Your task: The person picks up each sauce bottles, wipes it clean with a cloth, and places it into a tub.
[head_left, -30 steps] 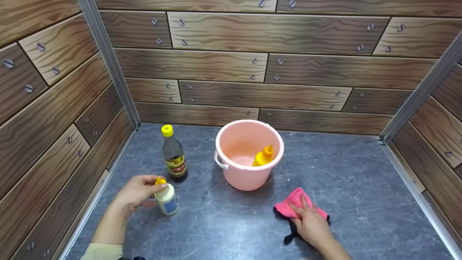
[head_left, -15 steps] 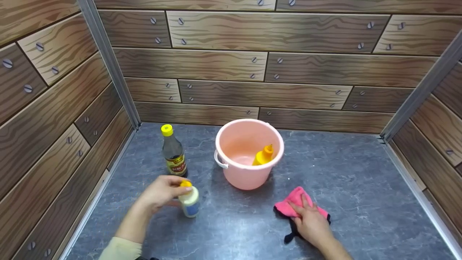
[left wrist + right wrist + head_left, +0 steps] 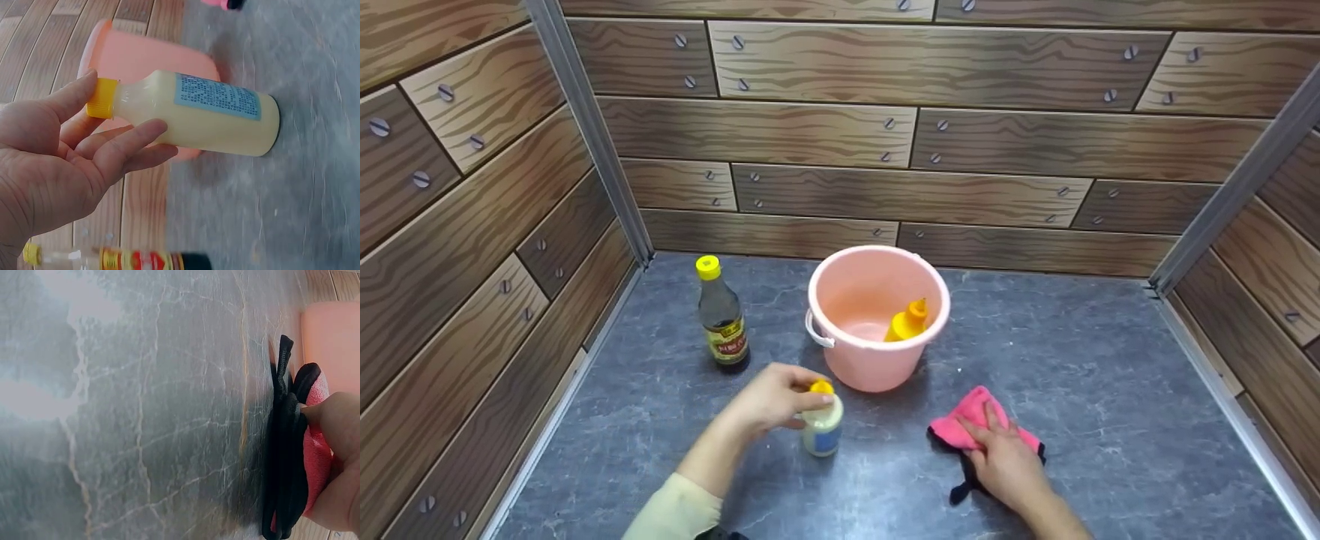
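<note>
In my left hand (image 3: 776,401) is a cream-coloured bottle (image 3: 822,435) with a blue label; thumb and fingers grip its yellow cap (image 3: 102,98). Other fingertips lie along the bottle's side in the left wrist view. The bottle is upright, in front of the pink bucket (image 3: 874,371). My right hand (image 3: 1009,465) rests on a folded pink cloth (image 3: 971,416) with black edging, its fingers stretched out over it. A black loop hangs off the cloth's near side. Inside the bucket leans a yellow squeeze bottle (image 3: 906,327) with a pointed orange tip, its lower part hidden by the rim.
A dark sauce bottle (image 3: 724,326) with a yellow cap stands left of the bucket. The bucket's white handle (image 3: 819,334) hangs on its left side. Wood-patterned walls (image 3: 810,135) enclose the grey marbled table (image 3: 1095,390) at the back and both sides.
My left hand has carried the cream-coloured bottle to the right, from in front of the sauce bottle to in front of the bucket. The right hand and cloth have stayed put.
</note>
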Demonstrator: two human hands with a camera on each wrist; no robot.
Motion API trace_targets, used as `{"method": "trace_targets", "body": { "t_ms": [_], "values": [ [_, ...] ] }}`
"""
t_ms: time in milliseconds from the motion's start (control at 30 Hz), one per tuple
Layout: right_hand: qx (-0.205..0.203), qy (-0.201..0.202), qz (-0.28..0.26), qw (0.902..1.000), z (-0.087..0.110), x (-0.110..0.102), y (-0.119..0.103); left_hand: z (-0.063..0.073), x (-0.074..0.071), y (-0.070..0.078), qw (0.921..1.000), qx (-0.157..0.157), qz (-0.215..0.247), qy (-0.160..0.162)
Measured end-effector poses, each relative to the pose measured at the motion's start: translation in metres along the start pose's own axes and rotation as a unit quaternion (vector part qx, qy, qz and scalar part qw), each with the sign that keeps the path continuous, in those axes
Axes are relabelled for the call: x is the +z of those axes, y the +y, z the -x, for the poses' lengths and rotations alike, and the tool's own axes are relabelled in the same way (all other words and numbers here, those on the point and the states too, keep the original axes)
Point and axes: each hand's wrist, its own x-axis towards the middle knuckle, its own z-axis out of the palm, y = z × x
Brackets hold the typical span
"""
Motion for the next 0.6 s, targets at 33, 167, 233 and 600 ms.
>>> {"method": "trace_targets", "body": {
  "t_ms": [33, 167, 233, 600],
  "values": [
    [0.0, -0.001, 0.001, 1.0, 0.0, 0.0, 0.0, -0.002, 0.004, 0.002, 1.0, 0.002, -0.001, -0.004],
    [0.001, -0.012, 0.006, 0.9999, 0.0, 0.0, 0.0, -0.009, 0.02, 0.008, 0.9998, 0.009, -0.012, -0.014],
    [-0.001, -0.015, 0.006, 0.9999, 0.0, -0.001, -0.001, -0.012, 0.028, 0.012, 0.9996, 0.013, -0.018, -0.016],
    [-0.041, 0.054, 0.008, 0.9976, 0.009, 0.006, 0.005, -0.026, 0.05, 0.024, 0.999, 0.023, -0.034, -0.017]
  ]
}}
